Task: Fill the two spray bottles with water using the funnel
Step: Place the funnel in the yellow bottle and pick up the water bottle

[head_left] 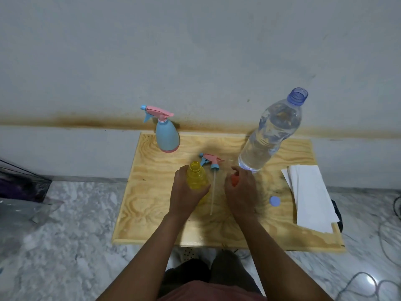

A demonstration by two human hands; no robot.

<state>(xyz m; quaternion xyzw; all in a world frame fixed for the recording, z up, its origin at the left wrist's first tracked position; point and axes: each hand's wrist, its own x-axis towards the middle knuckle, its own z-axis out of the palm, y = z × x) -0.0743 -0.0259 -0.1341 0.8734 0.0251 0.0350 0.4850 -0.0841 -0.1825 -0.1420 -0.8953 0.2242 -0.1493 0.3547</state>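
My left hand (184, 192) is wrapped around a yellow spray bottle (197, 178) that stands upright with its neck uncovered. Its pink and blue spray head (210, 160) lies on the wooden board just behind, its dip tube (213, 192) running toward me between my hands. My right hand (240, 192) is closed over an orange funnel (234, 180), mostly hidden under the fingers. A blue spray bottle (167, 135) with its head on stands at the back left. A large clear water bottle (270, 131), uncapped, stands at the back right.
The wooden board (152, 213) lies on a marble floor against a stained wall. A blue cap (274, 201) rests to the right of my right hand. White paper sheets (310, 196) cover the board's right edge. Cables lie on the floor at right, a plastic bag at left.
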